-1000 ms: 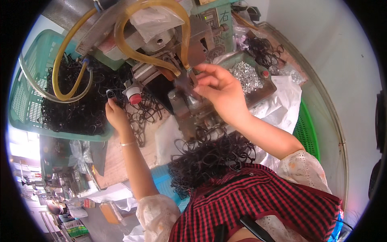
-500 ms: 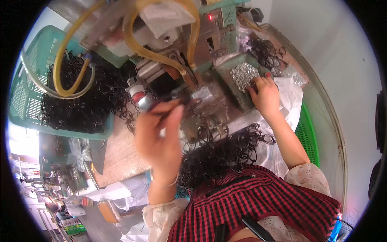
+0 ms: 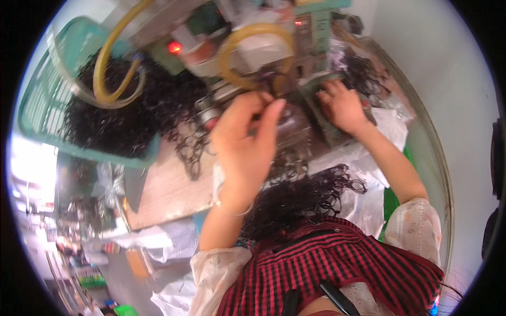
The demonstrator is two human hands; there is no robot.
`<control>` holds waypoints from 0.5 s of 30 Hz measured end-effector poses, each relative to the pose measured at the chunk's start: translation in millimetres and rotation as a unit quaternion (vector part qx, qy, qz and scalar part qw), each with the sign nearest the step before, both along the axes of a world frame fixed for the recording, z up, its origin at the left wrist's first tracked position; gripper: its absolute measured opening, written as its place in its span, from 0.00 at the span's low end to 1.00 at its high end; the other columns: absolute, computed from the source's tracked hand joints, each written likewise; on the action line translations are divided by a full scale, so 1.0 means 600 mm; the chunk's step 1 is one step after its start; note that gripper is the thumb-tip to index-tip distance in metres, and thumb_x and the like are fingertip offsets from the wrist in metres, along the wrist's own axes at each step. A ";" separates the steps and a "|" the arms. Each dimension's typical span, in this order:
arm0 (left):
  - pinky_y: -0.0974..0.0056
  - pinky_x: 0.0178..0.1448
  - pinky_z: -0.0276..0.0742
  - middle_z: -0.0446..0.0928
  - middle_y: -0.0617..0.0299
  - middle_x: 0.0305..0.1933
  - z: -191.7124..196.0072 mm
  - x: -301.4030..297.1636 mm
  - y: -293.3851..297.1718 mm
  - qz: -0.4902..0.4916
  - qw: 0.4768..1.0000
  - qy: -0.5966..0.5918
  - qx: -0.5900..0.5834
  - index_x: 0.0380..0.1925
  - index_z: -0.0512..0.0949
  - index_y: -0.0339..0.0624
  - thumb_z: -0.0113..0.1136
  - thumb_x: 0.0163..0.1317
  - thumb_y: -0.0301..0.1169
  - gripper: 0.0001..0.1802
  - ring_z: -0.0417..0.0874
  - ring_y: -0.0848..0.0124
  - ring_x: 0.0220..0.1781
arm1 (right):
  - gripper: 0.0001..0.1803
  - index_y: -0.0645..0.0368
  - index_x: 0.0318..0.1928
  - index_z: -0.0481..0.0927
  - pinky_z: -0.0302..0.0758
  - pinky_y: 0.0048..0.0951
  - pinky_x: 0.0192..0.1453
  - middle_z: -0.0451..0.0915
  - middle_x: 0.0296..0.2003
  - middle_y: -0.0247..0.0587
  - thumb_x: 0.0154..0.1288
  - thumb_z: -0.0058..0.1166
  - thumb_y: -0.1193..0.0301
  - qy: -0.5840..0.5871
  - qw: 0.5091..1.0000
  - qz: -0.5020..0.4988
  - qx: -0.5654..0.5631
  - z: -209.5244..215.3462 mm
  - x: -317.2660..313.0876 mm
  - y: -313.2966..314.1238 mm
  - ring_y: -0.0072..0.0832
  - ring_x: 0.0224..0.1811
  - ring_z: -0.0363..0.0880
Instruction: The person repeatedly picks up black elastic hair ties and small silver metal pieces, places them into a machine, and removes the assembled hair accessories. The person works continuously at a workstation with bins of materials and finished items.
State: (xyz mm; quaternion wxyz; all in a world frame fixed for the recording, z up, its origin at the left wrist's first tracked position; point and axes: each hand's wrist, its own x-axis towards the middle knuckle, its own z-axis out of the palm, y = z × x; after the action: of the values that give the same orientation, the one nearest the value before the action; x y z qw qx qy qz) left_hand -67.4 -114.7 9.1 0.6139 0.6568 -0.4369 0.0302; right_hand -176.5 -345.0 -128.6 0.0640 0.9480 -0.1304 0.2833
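My left hand is raised at the work area of a bench machine, its thumb and fingers pinched together. A blurred black loop shows at its fingertips, partly covered by them. My right hand reaches into a dark green metal tray beside the machine, with its fingers bent and spread apart. The hand hides most of the tray's contents. Just in front of the machine, close to my checked apron, lies a heap of black loops.
At the left stands a teal basket piled with black loops. A yellow hose hangs above it. A wooden tabletop stretches below the basket. White sheeting lies under my right forearm, near a wall.
My left hand has moved forward and right, up to the machine. My right hand has shifted farther into the tray, covering the small silver pieces seen before. A red light now glows on the machine's left.
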 end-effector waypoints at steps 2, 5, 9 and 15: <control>0.67 0.41 0.80 0.82 0.57 0.36 -0.014 -0.006 0.016 0.018 0.998 -0.061 0.015 0.41 0.80 0.37 0.68 0.58 0.23 0.11 0.84 0.67 0.37 | 0.11 0.56 0.39 0.81 0.77 0.39 0.42 0.78 0.42 0.45 0.53 0.58 0.74 0.020 0.999 -0.022 0.017 -0.012 0.004 -0.039 0.40 0.51 0.76; 0.63 0.46 0.78 0.83 0.53 0.43 -0.053 -0.013 0.081 0.029 0.991 -0.131 -0.012 0.42 0.80 0.37 0.71 0.53 0.23 0.15 0.84 0.62 0.45 | 0.08 0.58 0.40 0.83 0.78 0.37 0.42 0.82 0.37 0.48 0.59 0.58 0.75 -0.105 0.987 -0.072 0.096 -0.014 -0.030 -0.039 0.42 0.42 0.81; 0.59 0.53 0.78 0.82 0.54 0.41 -0.065 0.057 0.212 0.363 0.915 -0.174 -0.030 0.39 0.79 0.33 0.60 0.59 0.17 0.08 0.83 0.61 0.44 | 0.09 0.60 0.43 0.85 0.78 0.35 0.46 0.84 0.39 0.50 0.62 0.60 0.73 -0.199 0.925 -0.150 0.286 0.011 -0.053 0.007 0.42 0.40 0.84; 0.61 0.45 0.76 0.82 0.56 0.37 -0.139 0.303 0.298 0.350 0.912 -0.086 0.193 0.35 0.82 0.38 0.66 0.57 0.29 0.08 0.80 0.63 0.40 | 0.09 0.60 0.43 0.84 0.77 0.33 0.48 0.85 0.39 0.47 0.63 0.57 0.77 -0.205 0.908 -0.076 0.358 0.028 -0.025 0.035 0.36 0.41 0.85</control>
State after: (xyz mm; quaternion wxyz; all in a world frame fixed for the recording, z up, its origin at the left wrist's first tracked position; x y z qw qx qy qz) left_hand 114.6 64.2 -74.4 0.3851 0.8684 -0.2270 0.2144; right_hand -191.7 -323.7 -112.0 -0.2867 0.8153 -0.3054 0.3998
